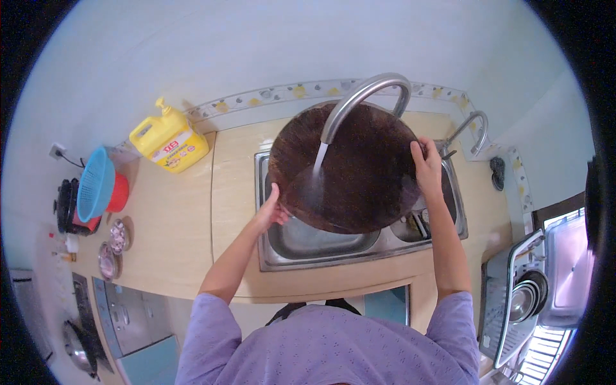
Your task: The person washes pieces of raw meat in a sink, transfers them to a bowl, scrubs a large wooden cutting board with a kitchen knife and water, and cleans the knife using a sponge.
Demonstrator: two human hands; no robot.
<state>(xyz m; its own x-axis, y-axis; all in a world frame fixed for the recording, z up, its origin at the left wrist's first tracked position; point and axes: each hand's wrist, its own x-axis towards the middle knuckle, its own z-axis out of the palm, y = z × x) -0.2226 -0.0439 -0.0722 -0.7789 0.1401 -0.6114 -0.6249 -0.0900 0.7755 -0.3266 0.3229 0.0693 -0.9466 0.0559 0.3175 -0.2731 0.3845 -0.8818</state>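
Note:
A large dark wok (365, 178) is tilted over the double-bowl steel sink (308, 260), its inside facing me. My left hand (275, 211) holds its lower left rim, with the thumb at the edge and the fingers partly hidden beneath. On the right side, my right hand (427, 161) grips the rim, thumb on the inner side. Water runs from the curved metal faucet (356, 101) onto the wok's inner surface. Part of the smaller bowl shows below the wok, with some items (418, 226) in it that I cannot make out.
A yellow detergent jug (171, 142) stands back left. Further left are a blue colander (96, 185) on a red container (118, 192) and two small dishes of food (113, 250). A second, smaller faucet (474, 125) rises at right, near a rack holding metal bowls (522, 303).

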